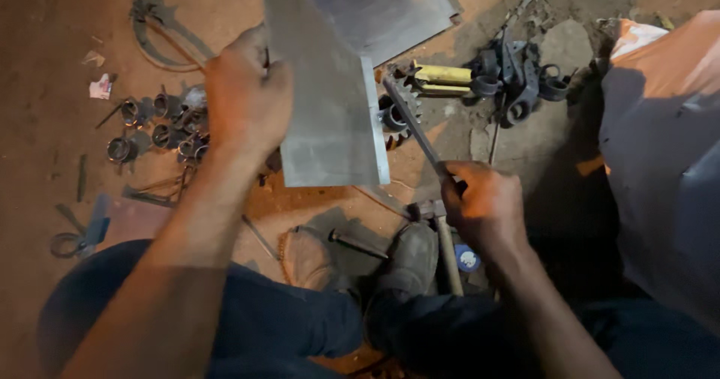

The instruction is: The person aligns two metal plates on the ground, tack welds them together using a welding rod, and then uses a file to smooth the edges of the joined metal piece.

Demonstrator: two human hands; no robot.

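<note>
Over dirt floor (45, 34): left hand (247, 98) closed on left edge of tilted metal sheet (326, 101); right hand (484, 203) fisted around flat metal bar (411, 120), near toothed gear (397, 116). Hammer (442, 233) between shoes.

sheet top: the metal sheet (322, 94) runs off the frame at 12 o'clock
left fingers: hidden behind the sheet's edge
cloth bundle (664, 161): cut off at 3 o'clock
gear (401, 116): half covered by the sheet
rings (161, 128) at 9 o'clock: too small to tell apart
</note>
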